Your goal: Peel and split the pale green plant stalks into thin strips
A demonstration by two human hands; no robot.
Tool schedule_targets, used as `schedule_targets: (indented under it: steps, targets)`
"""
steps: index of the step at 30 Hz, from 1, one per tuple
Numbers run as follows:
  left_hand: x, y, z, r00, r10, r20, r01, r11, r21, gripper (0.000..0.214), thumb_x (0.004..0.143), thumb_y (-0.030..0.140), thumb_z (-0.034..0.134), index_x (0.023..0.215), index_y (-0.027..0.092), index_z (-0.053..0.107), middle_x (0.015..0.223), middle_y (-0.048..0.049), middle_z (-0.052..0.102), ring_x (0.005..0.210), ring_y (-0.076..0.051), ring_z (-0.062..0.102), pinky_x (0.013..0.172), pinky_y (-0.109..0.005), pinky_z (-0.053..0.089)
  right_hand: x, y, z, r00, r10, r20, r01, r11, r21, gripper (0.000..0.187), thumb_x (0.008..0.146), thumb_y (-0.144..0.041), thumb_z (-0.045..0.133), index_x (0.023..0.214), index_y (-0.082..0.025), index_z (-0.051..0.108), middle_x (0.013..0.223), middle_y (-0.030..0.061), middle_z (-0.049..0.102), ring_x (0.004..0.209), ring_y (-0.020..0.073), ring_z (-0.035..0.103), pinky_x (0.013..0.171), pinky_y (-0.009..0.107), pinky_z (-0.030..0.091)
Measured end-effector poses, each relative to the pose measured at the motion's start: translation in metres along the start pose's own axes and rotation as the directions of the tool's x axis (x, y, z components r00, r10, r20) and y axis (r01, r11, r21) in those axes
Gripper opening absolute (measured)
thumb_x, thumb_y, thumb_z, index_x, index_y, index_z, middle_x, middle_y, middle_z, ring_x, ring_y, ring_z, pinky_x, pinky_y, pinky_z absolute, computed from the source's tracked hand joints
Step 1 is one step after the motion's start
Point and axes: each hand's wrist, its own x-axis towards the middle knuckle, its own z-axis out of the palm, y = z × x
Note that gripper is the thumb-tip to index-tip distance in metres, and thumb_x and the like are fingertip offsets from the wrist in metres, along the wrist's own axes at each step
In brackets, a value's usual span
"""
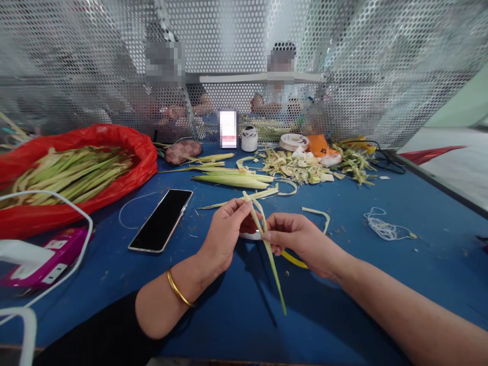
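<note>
Both my hands hold one thin pale-green leaf strip [271, 259] above the blue table [400, 284]. My left hand [223, 236], with a gold bangle on its wrist, pinches the strip's upper end between thumb and fingers. My right hand [295, 239] is closed round the strip a little lower, and the strip's long tail hangs down toward me. A yellow band [293, 260] lies on the table under my right hand. Something white sits between my hands, mostly hidden.
A black phone [162, 219] lies left of my hands. A red bag [76, 175] full of green leaves stands at the left. Cut leaves [232, 179], a scrap pile [301, 166], white string [385, 227], a pink power strip [46, 256]. Two people sit behind the perforated screen [343, 61].
</note>
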Motion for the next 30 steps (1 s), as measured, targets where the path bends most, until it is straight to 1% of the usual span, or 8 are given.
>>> schedule_targets:
  steps: [3,6,9,13,15,20,25,30]
  targets:
    - [0.0004,0.0001,0.0002,0.999,-0.018,0.04,0.017,1.0,0.023,0.022,0.081,0.037,0.064,0.077,0.015,0.059,0.067,-0.0002,0.064,0.058,-0.01,0.058,0.058,-0.021,0.047,0.0007,-0.0009,-0.0001,0.998,-0.023,-0.057,0.024,0.999,0.022,0.033,0.063,-0.041,0.08,0.065,-0.017,0.058,0.056,-0.0046,0.056,0.051,0.0071,0.049,0.054,0.022,0.041]
    - [0.0009,-0.0008,0.0005,0.995,-0.03,0.1,0.025,0.998,0.055,0.02,0.074,0.03,0.072,0.082,0.015,0.062,0.073,0.0007,0.063,0.065,-0.01,0.059,0.062,-0.021,0.048,0.0011,-0.0008,-0.0005,0.995,-0.036,-0.096,0.038,0.999,0.021,0.032,0.066,-0.04,0.079,0.065,-0.017,0.057,0.058,-0.0034,0.059,0.054,0.008,0.053,0.055,0.022,0.04]
    - [0.0015,-0.0022,0.0003,0.996,-0.019,0.091,0.015,0.999,0.041,0.018,0.075,0.029,0.071,0.083,0.015,0.062,0.072,0.0013,0.062,0.063,-0.01,0.058,0.065,-0.024,0.05,0.0004,-0.0003,0.0,0.991,-0.049,-0.125,0.051,0.999,0.015,0.033,0.071,-0.044,0.074,0.067,-0.017,0.055,0.059,-0.0022,0.061,0.057,0.0103,0.058,0.056,0.022,0.041]
    - [0.0023,-0.0037,-0.0003,0.998,-0.009,0.068,0.007,1.0,0.031,0.019,0.075,0.031,0.071,0.082,0.016,0.063,0.068,0.003,0.06,0.059,-0.008,0.056,0.064,-0.024,0.05,-0.0008,-0.0017,0.0006,0.979,-0.087,-0.185,0.095,0.995,0.033,0.034,0.072,-0.045,0.074,0.068,-0.018,0.054,0.057,-0.0034,0.06,0.055,0.0097,0.055,0.056,0.023,0.042]
    - [0.0028,-0.0045,-0.0005,0.998,-0.002,0.063,0.001,1.0,0.017,0.019,0.075,0.032,0.071,0.082,0.016,0.063,0.069,0.0031,0.06,0.06,-0.009,0.056,0.065,-0.024,0.05,-0.0013,-0.0028,0.0003,0.985,-0.054,-0.166,0.068,0.995,0.077,0.032,0.07,-0.043,0.076,0.071,-0.018,0.057,0.06,-0.0031,0.06,0.054,0.0085,0.053,0.055,0.022,0.043]
    - [0.0027,-0.005,-0.0003,0.999,0.033,0.036,-0.034,0.999,0.03,0.019,0.076,0.031,0.071,0.085,0.016,0.064,0.07,0.0023,0.062,0.06,-0.009,0.057,0.06,-0.021,0.047,-0.0027,-0.0031,-0.0006,0.998,0.055,0.012,-0.056,0.983,0.173,0.03,0.064,-0.036,0.082,0.072,-0.016,0.061,0.063,-0.0034,0.058,0.055,0.0068,0.053,0.055,0.02,0.045]
    - [0.0023,-0.0038,-0.0007,0.997,0.081,0.006,-0.081,0.987,0.137,0.019,0.079,0.034,0.067,0.082,0.016,0.063,0.062,0.0034,0.058,0.054,-0.008,0.051,0.054,-0.02,0.042,-0.0029,-0.0022,0.0008,0.997,0.051,-0.05,-0.045,0.993,0.113,0.032,0.065,-0.039,0.081,0.067,-0.017,0.058,0.062,-0.0022,0.061,0.059,0.0094,0.059,0.055,0.02,0.043]
    - [0.0027,-0.0042,-0.0019,0.996,0.085,0.014,-0.086,0.977,0.193,0.021,0.079,0.037,0.066,0.082,0.017,0.064,0.066,0.003,0.058,0.055,-0.008,0.049,0.057,-0.021,0.042,-0.0008,0.0014,0.0001,0.991,0.013,-0.137,0.003,0.993,0.117,0.032,0.068,-0.041,0.078,0.07,-0.018,0.056,0.059,-0.0011,0.063,0.058,0.0117,0.06,0.057,0.023,0.045]
